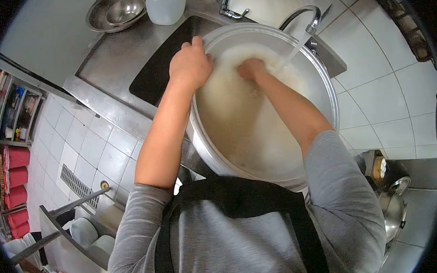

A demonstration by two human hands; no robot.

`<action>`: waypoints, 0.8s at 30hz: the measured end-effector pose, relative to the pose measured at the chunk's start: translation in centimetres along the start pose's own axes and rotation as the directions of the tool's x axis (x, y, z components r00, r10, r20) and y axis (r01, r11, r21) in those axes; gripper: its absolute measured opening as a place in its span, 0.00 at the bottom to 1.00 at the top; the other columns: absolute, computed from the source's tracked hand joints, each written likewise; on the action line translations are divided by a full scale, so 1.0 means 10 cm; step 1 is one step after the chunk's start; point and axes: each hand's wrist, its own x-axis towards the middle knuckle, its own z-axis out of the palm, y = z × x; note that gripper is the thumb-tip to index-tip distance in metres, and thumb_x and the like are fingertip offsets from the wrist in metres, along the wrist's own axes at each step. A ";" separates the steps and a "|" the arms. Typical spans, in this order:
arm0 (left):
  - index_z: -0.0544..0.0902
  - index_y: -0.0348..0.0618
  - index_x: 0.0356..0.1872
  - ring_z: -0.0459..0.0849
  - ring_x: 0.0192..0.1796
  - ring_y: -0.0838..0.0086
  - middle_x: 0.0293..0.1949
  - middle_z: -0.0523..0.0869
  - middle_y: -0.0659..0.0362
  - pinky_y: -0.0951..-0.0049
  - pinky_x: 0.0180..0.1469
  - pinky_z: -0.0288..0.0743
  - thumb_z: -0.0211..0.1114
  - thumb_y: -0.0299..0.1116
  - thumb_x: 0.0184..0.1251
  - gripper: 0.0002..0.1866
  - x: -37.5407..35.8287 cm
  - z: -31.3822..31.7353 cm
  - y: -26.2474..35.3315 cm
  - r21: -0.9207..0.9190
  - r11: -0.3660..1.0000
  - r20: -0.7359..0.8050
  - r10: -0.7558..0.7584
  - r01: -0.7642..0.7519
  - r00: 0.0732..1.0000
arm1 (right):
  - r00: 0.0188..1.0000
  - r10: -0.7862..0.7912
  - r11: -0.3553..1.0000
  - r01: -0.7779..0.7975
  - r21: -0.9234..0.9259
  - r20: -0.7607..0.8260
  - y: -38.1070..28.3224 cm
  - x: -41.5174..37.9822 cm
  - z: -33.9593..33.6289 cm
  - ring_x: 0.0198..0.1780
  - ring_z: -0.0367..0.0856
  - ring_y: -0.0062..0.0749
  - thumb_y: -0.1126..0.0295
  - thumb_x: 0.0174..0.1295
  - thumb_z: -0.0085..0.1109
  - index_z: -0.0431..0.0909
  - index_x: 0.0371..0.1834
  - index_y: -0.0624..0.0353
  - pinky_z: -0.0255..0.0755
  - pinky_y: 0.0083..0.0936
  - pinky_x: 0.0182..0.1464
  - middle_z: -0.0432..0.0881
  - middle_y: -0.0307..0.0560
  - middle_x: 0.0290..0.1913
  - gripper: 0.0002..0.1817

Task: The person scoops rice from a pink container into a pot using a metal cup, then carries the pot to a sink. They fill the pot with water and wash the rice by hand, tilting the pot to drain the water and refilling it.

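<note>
A large metal pot (197, 134) full of cloudy, pale water (232, 120) stands at the sink. My left hand (190, 64) grips the pot's rim at its upper left, fingers bent over the edge. Inside the pot, my right hand (251, 69) is dipped into the water near the far side; its fingers are hidden under the surface. From a curved faucet (312, 26) at the upper right, water runs into the pot beside my right forearm.
A dark sink basin (147, 81) lies left of the pot. On the steel counter (105, 61) are nested metal bowls (121, 12) and a translucent jug (167, 4). A second tap (233, 13) is behind. Shelving and a rack of dishes (84, 232) stand at the left.
</note>
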 end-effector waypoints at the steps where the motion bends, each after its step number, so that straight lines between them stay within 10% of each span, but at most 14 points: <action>1: 0.68 0.37 0.49 0.78 0.46 0.52 0.45 0.76 0.42 0.59 0.47 0.73 0.57 0.37 0.57 0.21 0.00 0.01 -0.01 0.000 1.000 -0.003 0.010 -0.010 1.000 | 0.998 -0.065 0.984 0.065 -0.164 0.002 -0.16 -0.06 0.13 0.57 0.70 0.49 0.46 0.51 0.50 0.76 0.50 0.54 0.61 0.44 0.58 0.74 0.54 0.53 0.28; 5: 0.68 0.37 0.49 0.78 0.46 0.52 0.45 0.76 0.42 0.59 0.47 0.73 0.57 0.38 0.56 0.21 0.02 0.05 -0.04 -0.008 0.999 -0.028 0.035 -0.035 0.999 | 0.905 -0.415 0.857 0.351 -0.377 -0.100 -0.07 -0.74 0.45 0.64 0.59 0.54 0.49 0.50 0.56 0.56 0.65 0.54 0.58 0.39 0.62 0.63 0.57 0.62 0.40; 8: 0.68 0.37 0.50 0.78 0.46 0.52 0.45 0.75 0.43 0.59 0.47 0.73 0.57 0.38 0.56 0.22 -0.01 0.03 -0.03 0.003 0.999 -0.022 0.040 -0.040 0.999 | 0.915 -0.394 0.919 0.392 0.046 0.084 0.35 -1.11 0.29 0.63 0.60 0.53 0.54 0.50 0.56 0.44 0.68 0.58 0.54 0.42 0.63 0.60 0.67 0.61 0.44; 10: 0.67 0.37 0.50 0.78 0.46 0.53 0.46 0.75 0.43 0.59 0.47 0.73 0.57 0.38 0.57 0.22 -0.01 0.02 -0.02 0.020 0.999 -0.017 0.037 -0.037 0.999 | 0.954 -0.282 0.944 0.294 -0.150 0.099 0.73 -1.16 0.57 0.61 0.61 0.54 0.58 0.50 0.56 0.43 0.67 0.64 0.58 0.40 0.61 0.63 0.66 0.60 0.45; 12: 0.67 0.37 0.50 0.78 0.46 0.53 0.46 0.75 0.43 0.59 0.47 0.73 0.57 0.38 0.57 0.23 -0.02 0.02 -0.01 0.040 0.999 -0.012 0.030 -0.029 0.999 | 0.966 -0.123 0.955 0.177 -0.239 0.227 1.05 -1.09 1.15 0.59 0.65 0.54 0.62 0.50 0.55 0.50 0.64 0.69 0.60 0.40 0.60 0.67 0.66 0.57 0.40; 17: 0.67 0.37 0.50 0.78 0.47 0.52 0.46 0.75 0.42 0.59 0.47 0.73 0.57 0.38 0.57 0.22 -0.01 0.03 0.00 0.038 0.999 -0.009 0.014 -0.014 1.000 | 0.819 -0.264 0.749 0.507 -0.426 0.509 0.08 -1.90 0.71 0.50 0.74 0.54 0.60 0.47 0.54 0.79 0.41 0.66 0.62 0.46 0.57 0.74 0.62 0.50 0.22; 24: 0.67 0.37 0.51 0.78 0.47 0.51 0.45 0.76 0.42 0.59 0.48 0.72 0.58 0.38 0.57 0.23 0.00 0.04 -0.03 0.025 0.999 -0.013 0.043 -0.042 0.999 | 0.873 -0.383 0.838 0.465 -0.284 0.300 -0.24 -0.62 0.69 0.45 0.78 0.44 0.59 0.52 0.50 0.81 0.35 0.59 0.70 0.39 0.48 0.80 0.50 0.43 0.17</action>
